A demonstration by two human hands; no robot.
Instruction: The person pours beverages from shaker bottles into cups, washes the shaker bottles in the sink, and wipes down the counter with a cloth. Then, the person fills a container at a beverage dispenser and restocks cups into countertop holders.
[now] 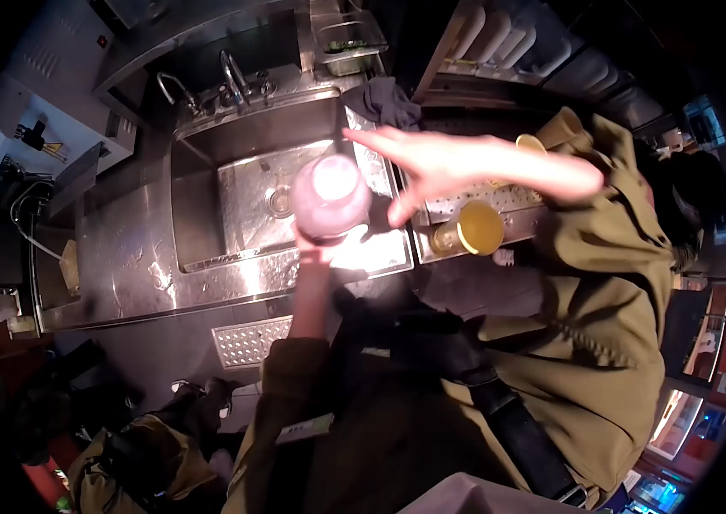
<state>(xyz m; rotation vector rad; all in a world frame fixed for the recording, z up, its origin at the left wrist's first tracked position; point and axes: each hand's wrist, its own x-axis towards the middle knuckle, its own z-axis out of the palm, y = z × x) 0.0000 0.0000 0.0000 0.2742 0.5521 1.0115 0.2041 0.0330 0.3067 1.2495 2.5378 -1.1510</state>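
Observation:
A pinkish, rounded container, its top washed out by glare, is held upright in my left hand [316, 248] over the front right part of the steel sink [252, 180]. My fingers go round its lower part. To the right of the container [331, 197], my right hand [410, 163] is stretched out with its thumb and fingers apart and nothing in it. Below my right forearm a yellow cup [480, 228] lies tilted at the edge of the perforated steel tray [449, 207].
Two faucets [233, 77] rise behind the sink. A grey cloth [384, 103] lies at its back right corner, near a clear bin [348, 53] with green contents. More cups [562, 128] stand at the right. Another person [144, 458] is at the lower left.

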